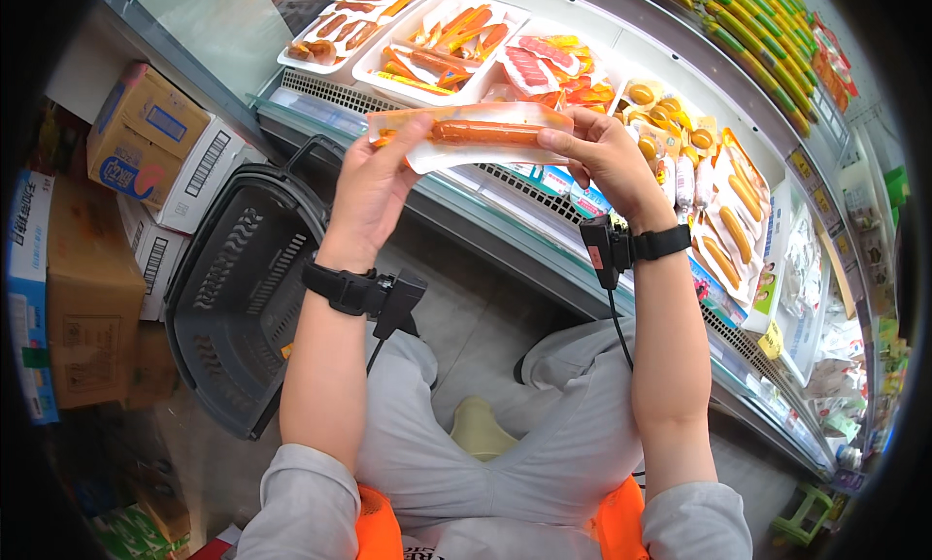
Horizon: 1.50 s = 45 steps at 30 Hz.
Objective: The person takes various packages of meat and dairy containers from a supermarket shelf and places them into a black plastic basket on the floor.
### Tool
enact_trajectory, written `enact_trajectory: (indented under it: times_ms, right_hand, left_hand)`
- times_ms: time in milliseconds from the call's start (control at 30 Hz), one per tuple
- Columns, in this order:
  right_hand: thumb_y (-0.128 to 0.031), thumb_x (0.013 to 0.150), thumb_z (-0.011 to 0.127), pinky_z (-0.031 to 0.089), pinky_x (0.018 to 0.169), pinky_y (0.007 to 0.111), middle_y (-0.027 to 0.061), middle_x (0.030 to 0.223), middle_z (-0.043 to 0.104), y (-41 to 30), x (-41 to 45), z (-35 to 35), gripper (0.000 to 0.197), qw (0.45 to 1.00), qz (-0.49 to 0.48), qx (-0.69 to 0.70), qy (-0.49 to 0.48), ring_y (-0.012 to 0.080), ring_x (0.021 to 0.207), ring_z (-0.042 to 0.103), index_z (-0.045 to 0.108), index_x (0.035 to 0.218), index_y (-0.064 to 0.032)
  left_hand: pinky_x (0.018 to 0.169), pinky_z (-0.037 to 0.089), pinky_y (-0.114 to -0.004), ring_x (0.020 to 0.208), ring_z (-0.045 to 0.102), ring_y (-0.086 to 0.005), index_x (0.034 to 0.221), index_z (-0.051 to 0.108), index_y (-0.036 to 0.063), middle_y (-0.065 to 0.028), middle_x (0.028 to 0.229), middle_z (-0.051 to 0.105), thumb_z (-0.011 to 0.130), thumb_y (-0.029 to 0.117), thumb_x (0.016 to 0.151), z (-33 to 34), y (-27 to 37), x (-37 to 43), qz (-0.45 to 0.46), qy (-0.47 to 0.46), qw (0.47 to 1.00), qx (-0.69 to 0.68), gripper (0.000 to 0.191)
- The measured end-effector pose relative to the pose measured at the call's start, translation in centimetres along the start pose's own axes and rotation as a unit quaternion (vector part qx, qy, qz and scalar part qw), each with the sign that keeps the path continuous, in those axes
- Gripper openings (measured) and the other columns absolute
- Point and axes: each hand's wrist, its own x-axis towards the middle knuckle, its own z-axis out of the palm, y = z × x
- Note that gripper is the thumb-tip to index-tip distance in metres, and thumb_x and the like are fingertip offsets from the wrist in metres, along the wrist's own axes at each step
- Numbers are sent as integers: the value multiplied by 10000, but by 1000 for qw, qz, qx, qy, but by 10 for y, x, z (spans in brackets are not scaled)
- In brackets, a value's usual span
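A packaged sausage [488, 133] in a clear and orange wrapper is stretched level between my two hands, in front of a lit refrigerated display case. My left hand [375, 189] pinches the wrapper's left end, thumb on top. At the other end, my right hand [611, 152] grips the wrapper between thumb and fingers. Just beyond it stand a white tray of wrapped sausages [444, 47] and a tray with red-and-white meat packs [539, 61]. Past my right hand lie packs of round brown eggs or balls [659, 116] and a tray of long sausages [732, 218].
A dark plastic shopping basket [244, 298] stands on the floor at left, beside stacked cardboard boxes [95, 291]. The case's glass front edge [466, 203] runs diagonally below my hands. Yellow-green wrapped sticks [764, 50] fill an upper shelf. A small green stool [801, 513] sits lower right.
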Motion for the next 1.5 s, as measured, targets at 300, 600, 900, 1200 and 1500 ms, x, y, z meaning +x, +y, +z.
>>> enact_trajectory:
  times_ms: [300,600,900,1200,1500]
  right_hand:
    - [-269,857,770,451,586,174,-8,756,631,10,18,-3,247,995,2,89,-45,54,606,586,645,913,-62]
    - [-231,845,780,454,636,178,1,924,662,9,35,-2,308,986,37,159,-17,73,707,597,670,1068,-50]
    - [-216,863,756,496,732,229,5,960,680,9,42,4,250,983,28,177,-50,78,810,626,674,1048,-67]
    - [-253,896,726,511,764,260,13,1009,691,6,43,8,291,968,-30,251,-1,93,857,640,672,1109,-62]
    - [-220,866,760,468,688,209,11,913,679,12,50,7,268,957,-76,230,157,46,710,573,673,1048,-43]
  left_hand:
    - [924,532,-326,1065,628,-168,1251,546,17,-96,1177,626,705,259,904,7,0,13,18,5,991,-136,452]
    - [904,548,-327,1050,628,-177,1300,499,12,-109,1183,608,656,338,936,14,-3,22,73,6,984,-160,513]
    - [911,553,-392,1068,634,-198,1221,564,10,-103,1178,623,665,328,939,9,-5,22,132,56,983,-118,437]
    - [902,553,-396,1069,641,-214,1249,533,9,-121,1185,622,625,326,959,9,-4,17,87,39,989,-113,439]
    - [842,532,-288,985,662,-150,1326,468,19,-96,1083,675,618,340,958,10,-10,13,-66,-139,983,101,511]
